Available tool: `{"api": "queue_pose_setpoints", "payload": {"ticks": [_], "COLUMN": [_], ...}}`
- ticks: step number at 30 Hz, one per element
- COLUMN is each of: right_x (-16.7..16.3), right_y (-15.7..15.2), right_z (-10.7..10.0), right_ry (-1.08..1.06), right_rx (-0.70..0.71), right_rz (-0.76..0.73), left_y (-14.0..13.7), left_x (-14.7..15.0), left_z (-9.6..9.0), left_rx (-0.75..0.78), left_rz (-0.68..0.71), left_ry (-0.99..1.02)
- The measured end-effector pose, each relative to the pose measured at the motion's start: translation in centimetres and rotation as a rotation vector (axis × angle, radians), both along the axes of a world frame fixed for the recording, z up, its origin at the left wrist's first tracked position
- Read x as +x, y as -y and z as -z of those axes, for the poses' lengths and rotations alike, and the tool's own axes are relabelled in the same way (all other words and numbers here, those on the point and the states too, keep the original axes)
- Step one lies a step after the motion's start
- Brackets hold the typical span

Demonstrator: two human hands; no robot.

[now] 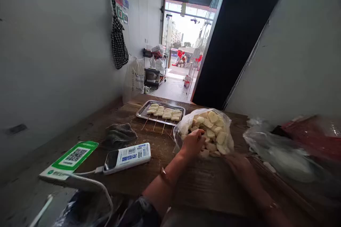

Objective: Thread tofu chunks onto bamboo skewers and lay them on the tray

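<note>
Head view: wooden table [202, 184] in grey-walled room, doorway [186, 42] open to street.

**Wooden tabletop and its load**

A dark, worn wooden tabletop [165, 149] runs from the near edge toward the doorway; at its far side lies a metal tray [160, 112] of pale skewered slices; just right of it sits a clear plastic bag [206, 131] full of pale cut pieces; a grey cloth [119, 134] lies left of centre; nearer, a phone [127, 157] on a white cable; beside it a green QR placard [69, 159]; crumpled clear plastic [277, 152] lies at the right.
</note>
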State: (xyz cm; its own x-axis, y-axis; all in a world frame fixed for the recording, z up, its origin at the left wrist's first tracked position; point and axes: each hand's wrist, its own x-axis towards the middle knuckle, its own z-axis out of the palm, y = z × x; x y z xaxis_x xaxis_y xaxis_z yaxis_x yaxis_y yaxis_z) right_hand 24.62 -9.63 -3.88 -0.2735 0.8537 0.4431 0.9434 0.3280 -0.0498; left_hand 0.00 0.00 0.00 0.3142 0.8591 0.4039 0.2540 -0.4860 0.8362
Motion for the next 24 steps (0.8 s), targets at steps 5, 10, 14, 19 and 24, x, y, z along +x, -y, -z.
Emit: {"api": "queue_pose_setpoints", "payload": {"ticks": [5, 10, 14, 19, 24], "right_x": [0.2, 1.1, 0.9, -0.1, -0.2], "right_y": [0.0, 0.4, 1.1, 1.4, 0.9], "right_z": [0.6, 1.4, 0.3, -1.5, -1.7], "right_ry": [0.034, 0.056, 0.053, 0.073, 0.097], "right_rx": [0.051, 0.078, 0.084, 0.094, 0.069], "right_rz": [0.0, -0.036, -0.03, -0.015, -0.015], "left_y": [0.1, 0.0, -0.1, -0.5, -1.1], "left_x": [-0.2, 0.0, 0.0, -0.1, -0.4], "left_z": [-0.3, -0.1, -0.1, -0.3, -0.4], "left_rx": [0.005, 0.001, 0.002, 0.006, -0.009], "left_rz": [-0.036, -0.059, -0.082, -0.107, -0.13], "left_ry": [-0.008, -0.029, -0.028, -0.003, 0.024]}}
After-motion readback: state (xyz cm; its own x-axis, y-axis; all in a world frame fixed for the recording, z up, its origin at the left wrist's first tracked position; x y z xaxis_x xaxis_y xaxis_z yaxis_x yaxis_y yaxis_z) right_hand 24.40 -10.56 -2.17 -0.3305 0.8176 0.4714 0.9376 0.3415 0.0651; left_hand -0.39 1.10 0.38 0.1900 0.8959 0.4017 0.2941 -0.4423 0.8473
